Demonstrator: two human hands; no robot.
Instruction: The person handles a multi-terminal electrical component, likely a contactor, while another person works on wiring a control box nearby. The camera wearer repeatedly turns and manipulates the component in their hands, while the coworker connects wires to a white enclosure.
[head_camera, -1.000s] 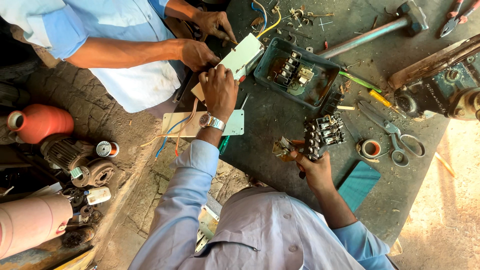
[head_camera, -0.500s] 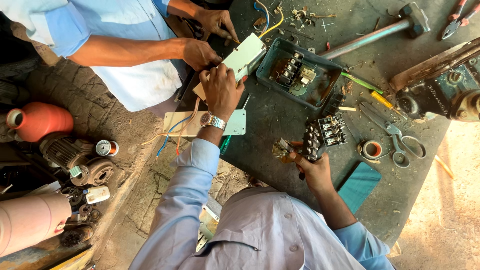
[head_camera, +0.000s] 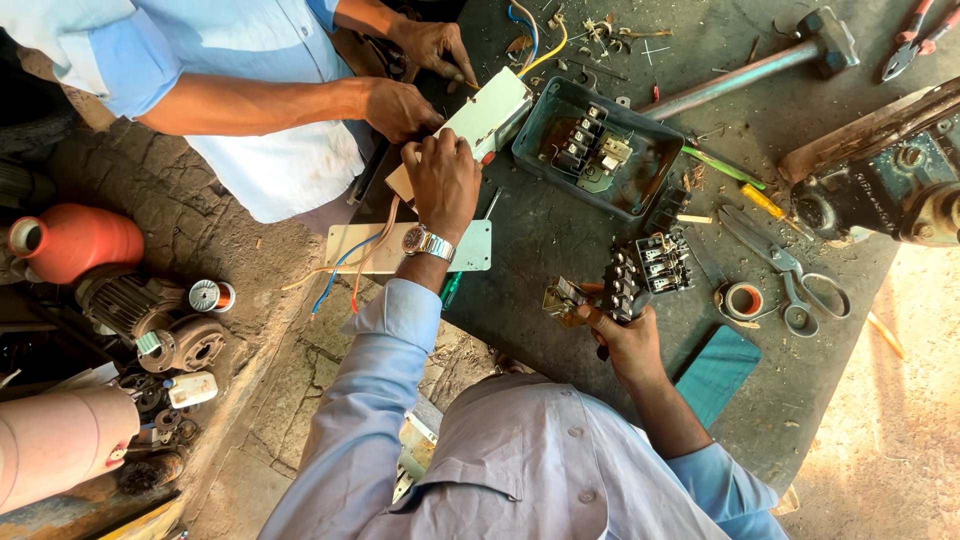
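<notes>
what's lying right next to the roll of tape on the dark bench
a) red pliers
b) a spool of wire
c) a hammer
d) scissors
d: the scissors lie with their handles right beside the roll of tape on the bench; the hammer lies far up at the back.

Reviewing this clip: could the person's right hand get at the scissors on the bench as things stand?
Probably not at once: the right hand is closed around a black switch block. The scissors lie just beyond it on the bench, with only a tape roll beside them, so the path looks free.
</notes>
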